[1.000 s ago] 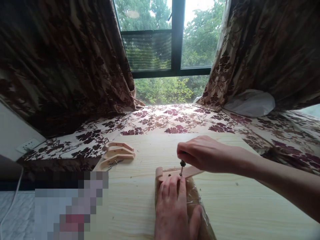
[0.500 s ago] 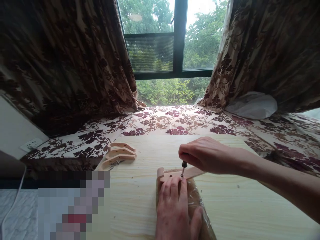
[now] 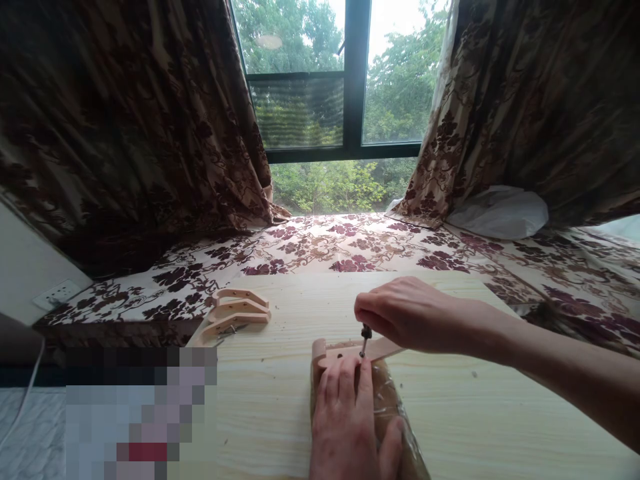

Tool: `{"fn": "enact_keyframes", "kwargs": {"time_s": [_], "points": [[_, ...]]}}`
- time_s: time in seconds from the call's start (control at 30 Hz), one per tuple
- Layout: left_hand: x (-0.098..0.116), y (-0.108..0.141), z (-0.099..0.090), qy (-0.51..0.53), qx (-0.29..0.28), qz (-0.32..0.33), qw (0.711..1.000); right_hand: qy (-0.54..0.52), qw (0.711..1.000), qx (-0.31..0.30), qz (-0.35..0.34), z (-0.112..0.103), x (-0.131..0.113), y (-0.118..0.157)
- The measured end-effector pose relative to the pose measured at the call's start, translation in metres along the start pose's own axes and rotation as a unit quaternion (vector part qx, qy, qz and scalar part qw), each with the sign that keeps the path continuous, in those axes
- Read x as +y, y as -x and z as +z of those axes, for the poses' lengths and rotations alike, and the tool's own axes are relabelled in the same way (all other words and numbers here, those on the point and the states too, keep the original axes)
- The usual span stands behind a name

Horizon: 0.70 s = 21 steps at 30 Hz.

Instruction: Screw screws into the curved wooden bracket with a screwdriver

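Observation:
My right hand (image 3: 400, 313) is closed around the handle of a screwdriver (image 3: 365, 337), most of which the fingers hide. Its shaft points down at a hole or screw in a pale wooden piece (image 3: 330, 353), shaped like a hook or bracket. That piece lies across a brown block wrapped in clear tape (image 3: 387, 393). Palm down, my left hand (image 3: 345, 413) rests on the block with fingers stretched forward. Its fingertips touch the near edge of the wooden piece, close to the screwdriver's tip. A dark hole (image 3: 340, 356) shows left of the tip.
Several similar wooden pieces (image 3: 240, 310) lie at the table's far left, with small metal screws (image 3: 231, 329) beside them. The pale wooden table (image 3: 500, 413) meets a flowered cloth ledge (image 3: 345, 247). A white plastic bag (image 3: 500, 212) sits at right. Blurred squares cover the lower left.
The view has shifted slightly. The screwdriver stays at the same spot on the wooden piece, with my right hand still around it. My left hand has kept its place.

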State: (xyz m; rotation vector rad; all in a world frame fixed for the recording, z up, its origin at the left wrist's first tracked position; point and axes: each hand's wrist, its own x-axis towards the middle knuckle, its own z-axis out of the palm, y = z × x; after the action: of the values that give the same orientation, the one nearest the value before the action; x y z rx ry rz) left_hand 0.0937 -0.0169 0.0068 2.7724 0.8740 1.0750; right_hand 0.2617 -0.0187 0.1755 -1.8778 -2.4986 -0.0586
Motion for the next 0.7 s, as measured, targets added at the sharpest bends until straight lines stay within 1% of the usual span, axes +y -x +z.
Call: {"fn": "enact_keyframes", "kwargs": {"time_s": [0.07, 0.13, 0.27, 0.33, 0.4, 0.5, 0.6, 0.7], "points": [[0.000, 0.000, 0.000, 0.001, 0.001, 0.000, 1.000, 0.007, 1.000, 0.004, 0.020, 0.002, 0.002, -0.001], [0.000, 0.000, 0.000, 0.000, 0.001, 0.001, 1.000, 0.004, 1.000, 0.001, 0.018, 0.000, 0.002, 0.000], [-0.003, 0.000, 0.001, -0.011, -0.002, 0.008, 1.000, -0.022, 0.999, -0.003, -0.038, -0.006, -0.002, 0.008], [-0.004, 0.001, 0.001, -0.022, -0.007, 0.023, 0.999, -0.036, 0.997, -0.007, -0.070, -0.005, -0.004, 0.010], [-0.005, 0.001, 0.003, -0.026, -0.004, 0.025, 0.999, -0.038, 0.996, -0.010, -0.079, -0.002, -0.005, 0.009], [-0.006, 0.002, 0.006, -0.020, 0.013, 0.005, 1.000, -0.021, 0.999, -0.002, -0.042, 0.004, -0.004, 0.005], [-0.005, 0.003, 0.008, -0.012, 0.023, 0.005, 1.000, -0.007, 1.000, 0.007, 0.001, 0.005, -0.002, 0.002], [-0.004, 0.004, 0.010, -0.011, 0.025, 0.003, 1.000, -0.016, 1.000, -0.001, -0.004, 0.000, 0.000, 0.005]]}}
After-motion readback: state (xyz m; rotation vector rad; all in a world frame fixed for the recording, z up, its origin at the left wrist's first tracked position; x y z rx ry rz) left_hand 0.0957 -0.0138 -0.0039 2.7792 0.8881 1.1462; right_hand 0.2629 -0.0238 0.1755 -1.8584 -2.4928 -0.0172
